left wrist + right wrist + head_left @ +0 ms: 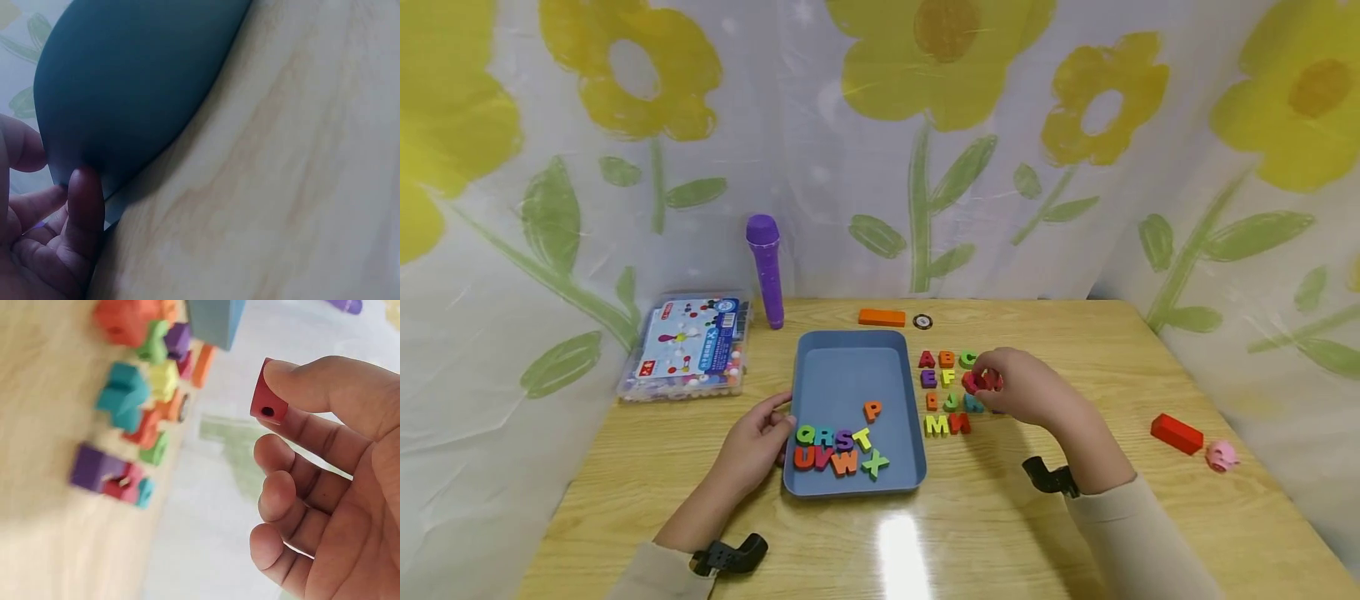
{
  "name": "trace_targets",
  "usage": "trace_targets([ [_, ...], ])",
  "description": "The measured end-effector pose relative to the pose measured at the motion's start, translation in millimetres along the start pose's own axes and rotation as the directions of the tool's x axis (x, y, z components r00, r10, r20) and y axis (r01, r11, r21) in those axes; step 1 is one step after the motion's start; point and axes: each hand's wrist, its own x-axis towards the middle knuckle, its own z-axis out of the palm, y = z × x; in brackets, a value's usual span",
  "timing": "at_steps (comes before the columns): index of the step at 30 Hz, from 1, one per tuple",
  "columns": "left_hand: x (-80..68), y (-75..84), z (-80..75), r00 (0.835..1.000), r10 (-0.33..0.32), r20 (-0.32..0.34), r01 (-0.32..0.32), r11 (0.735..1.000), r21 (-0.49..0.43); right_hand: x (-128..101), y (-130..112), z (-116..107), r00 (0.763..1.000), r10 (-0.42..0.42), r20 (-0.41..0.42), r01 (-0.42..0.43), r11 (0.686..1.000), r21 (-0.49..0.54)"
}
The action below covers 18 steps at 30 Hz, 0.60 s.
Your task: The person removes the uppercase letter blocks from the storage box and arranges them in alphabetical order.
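In my right hand (1022,387) a small red letter block (269,397) with a round hole is pinched between thumb and forefinger; the other fingers curl loosely below it. This hand is over the right part of several rows of coloured letter blocks (936,425) and hides some of them. My left hand (752,446) grips the left wall of the blue-grey tray (850,489), fingertips against its side in the left wrist view. Inside the tray lie more letters, among them an orange P (872,410) and a green X (875,463).
A clear box of beads (688,346) and a purple toy microphone (767,271) stand at the back left. Behind the letters are an orange block (882,317) and a round chip (922,321). A red block (1177,433) and pink pig head (1222,456) lie far right.
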Motion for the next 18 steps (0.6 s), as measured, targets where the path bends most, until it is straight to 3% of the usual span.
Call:
trace_targets([
  [6, 0.0, -1.9, -1.7, 1.0, 0.004, 0.001, -0.004, 1.0, -0.012, -13, 13, 14, 0.999, 0.031, 0.02, -0.031, 1.0, 0.003],
  [18, -0.4, -1.0, -0.8, 1.0, 0.006, -0.003, -0.006, 1.0, -0.011, -16, 18, 41, 0.994, 0.085, 0.069, -0.084, 0.996, -0.011],
])
